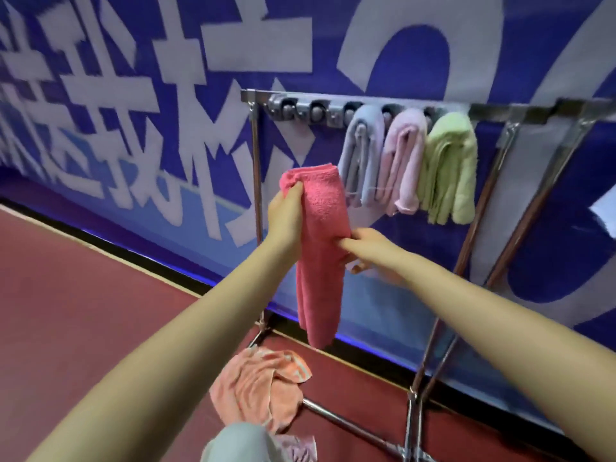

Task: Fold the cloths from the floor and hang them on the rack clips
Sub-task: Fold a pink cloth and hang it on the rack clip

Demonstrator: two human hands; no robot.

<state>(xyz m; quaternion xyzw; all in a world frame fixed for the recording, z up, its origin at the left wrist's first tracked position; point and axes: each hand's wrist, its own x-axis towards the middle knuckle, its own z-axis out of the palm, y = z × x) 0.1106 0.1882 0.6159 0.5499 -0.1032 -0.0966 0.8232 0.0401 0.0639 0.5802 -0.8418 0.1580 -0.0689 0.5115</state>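
Pink cloth held up before the rack

My left hand (286, 211) gripped the folded pink cloth (321, 251) at its top corner; my right hand (361, 248) pinched its middle edge, just below the rack (500, 110) rail's free left-end clips (313, 113).

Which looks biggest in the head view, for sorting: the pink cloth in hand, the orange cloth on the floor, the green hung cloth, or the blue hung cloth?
1. Pink cloth, though nearer the camera.
2. Orange cloth, crumpled.
3. Green cloth.
4. Blue cloth, close to green; unsure.
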